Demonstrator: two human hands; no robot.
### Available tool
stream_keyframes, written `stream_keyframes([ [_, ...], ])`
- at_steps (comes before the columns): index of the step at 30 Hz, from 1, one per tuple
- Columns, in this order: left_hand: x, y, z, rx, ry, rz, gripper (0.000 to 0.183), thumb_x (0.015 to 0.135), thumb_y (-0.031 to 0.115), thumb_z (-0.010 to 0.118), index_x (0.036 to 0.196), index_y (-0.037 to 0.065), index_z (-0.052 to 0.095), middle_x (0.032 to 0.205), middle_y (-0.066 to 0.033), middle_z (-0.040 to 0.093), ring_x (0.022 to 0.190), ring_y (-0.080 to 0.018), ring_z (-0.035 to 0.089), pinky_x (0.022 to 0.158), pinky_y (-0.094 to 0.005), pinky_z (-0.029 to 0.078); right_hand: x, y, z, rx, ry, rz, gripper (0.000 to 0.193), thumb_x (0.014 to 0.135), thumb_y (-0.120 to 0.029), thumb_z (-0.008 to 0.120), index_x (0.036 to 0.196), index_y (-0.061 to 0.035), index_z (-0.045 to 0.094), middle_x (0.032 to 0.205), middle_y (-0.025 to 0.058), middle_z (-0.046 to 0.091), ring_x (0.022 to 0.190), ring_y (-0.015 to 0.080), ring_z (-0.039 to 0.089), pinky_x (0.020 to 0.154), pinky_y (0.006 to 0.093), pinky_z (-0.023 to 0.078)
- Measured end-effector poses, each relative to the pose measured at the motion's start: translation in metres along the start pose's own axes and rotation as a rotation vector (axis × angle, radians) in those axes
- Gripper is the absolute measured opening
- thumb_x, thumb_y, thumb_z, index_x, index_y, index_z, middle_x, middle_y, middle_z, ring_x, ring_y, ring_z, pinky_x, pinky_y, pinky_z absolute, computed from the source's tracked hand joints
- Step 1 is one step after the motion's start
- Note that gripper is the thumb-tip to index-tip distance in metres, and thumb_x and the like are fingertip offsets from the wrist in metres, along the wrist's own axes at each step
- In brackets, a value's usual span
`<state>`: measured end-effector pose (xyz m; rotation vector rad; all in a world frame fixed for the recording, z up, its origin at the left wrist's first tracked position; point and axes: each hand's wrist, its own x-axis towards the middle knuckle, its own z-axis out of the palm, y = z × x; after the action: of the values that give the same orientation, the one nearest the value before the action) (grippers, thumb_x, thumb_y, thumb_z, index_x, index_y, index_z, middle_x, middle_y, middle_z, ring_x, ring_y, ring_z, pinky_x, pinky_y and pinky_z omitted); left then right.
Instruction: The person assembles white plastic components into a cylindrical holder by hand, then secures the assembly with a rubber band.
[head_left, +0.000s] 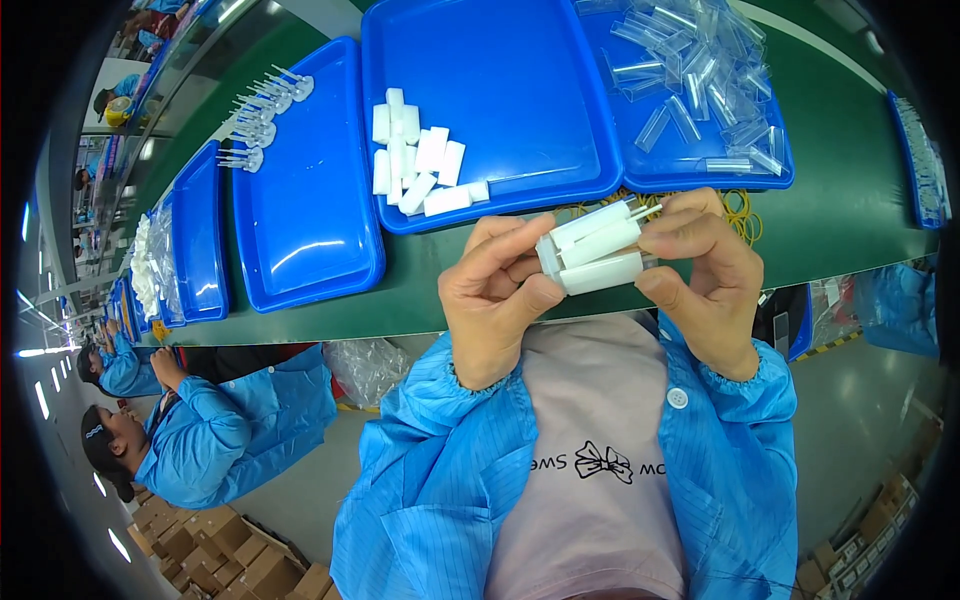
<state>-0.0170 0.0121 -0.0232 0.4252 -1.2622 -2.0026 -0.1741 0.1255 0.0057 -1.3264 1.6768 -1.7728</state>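
Between my two hands, in front of my chest, is a white plastic assembly: several white sleeves (603, 272) sit side by side on a whitish base (549, 260), and thin white prongs (648, 211) stick out at the right end. My left hand (492, 300) is closed round the base, thumb below and fingers above. At the other end, my right hand (708, 275) pinches with thumb and fingertips at the sleeve and prong ends; its fingertips partly hide them. Just beyond, loose white sleeves (432, 150) lie piled in a large blue tray (530, 90).
A blue tray (305, 200) at left holds pronged white pieces (255, 130). Clear plastic pieces (700, 90) fill a blue tray (640, 172) at right. Yellow rubber bands (740, 215) lie on the green table (830, 200). A person in a blue smock (230, 430) sits to my left.
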Motion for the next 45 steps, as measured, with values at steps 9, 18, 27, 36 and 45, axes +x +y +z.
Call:
stream_keyframes([
  [9,0.018,-0.001,-0.011,-0.237,0.099,-0.287,0.057,0.089,0.009,0.056,0.139,0.001,0.031,0.128,-0.0125,0.050,0.116,-0.0212,0.052,0.097,-0.0323,0.045,0.057,0.009,-0.024,-0.279,-0.204,-0.141,0.026,0.071,-0.009,0.070,0.097,-0.0067,0.067,0.100,0.0053,0.064,0.096,0.0221,0.056,0.083,0.0340,0.044],
  [18,0.022,0.005,-0.015,-0.320,0.128,-0.355,0.057,0.090,0.007,0.052,0.142,0.004,0.028,0.134,-0.0132,0.045,0.118,-0.0211,0.050,0.096,-0.0335,0.046,0.081,0.073,-0.046,-1.121,-0.377,-0.396,0.022,0.072,0.002,0.062,0.092,-0.0067,0.063,0.093,0.0064,0.060,0.089,0.0261,0.054,0.075,0.0381,0.045],
  [27,0.022,0.011,0.003,0.035,0.077,-0.175,0.069,0.084,-0.001,0.054,0.144,0.007,0.022,0.135,-0.0184,0.042,0.118,-0.0292,0.050,0.093,-0.0364,0.048,0.080,0.005,-0.017,0.214,-0.068,0.103,0.022,0.083,-0.010,0.067,0.103,-0.0059,0.059,0.086,-0.0009,0.055,0.077,0.0062,0.052,0.068,0.0216,0.043],
  [36,0.013,0.004,0.002,0.146,-0.005,0.001,0.068,0.080,-0.012,0.056,0.140,0.001,0.027,0.135,-0.0197,0.041,0.125,-0.0278,0.044,0.093,-0.0345,0.046,0.082,-0.003,-0.011,0.053,-0.143,-0.033,0.041,0.088,-0.015,0.060,0.124,-0.0023,0.047,0.096,0.0036,0.054,0.086,0.0081,0.052,0.077,0.0212,0.043],
  [45,0.012,0.005,0.005,0.164,-0.005,-0.034,0.065,0.078,-0.008,0.054,0.138,0.002,0.032,0.133,-0.0203,0.045,0.120,-0.0301,0.049,0.093,-0.0397,0.048,0.081,-0.004,-0.018,0.096,-0.203,-0.009,0.041,0.084,-0.006,0.059,0.122,-0.0001,0.047,0.102,0.0076,0.057,0.094,0.0108,0.054,0.083,0.0242,0.044],
])
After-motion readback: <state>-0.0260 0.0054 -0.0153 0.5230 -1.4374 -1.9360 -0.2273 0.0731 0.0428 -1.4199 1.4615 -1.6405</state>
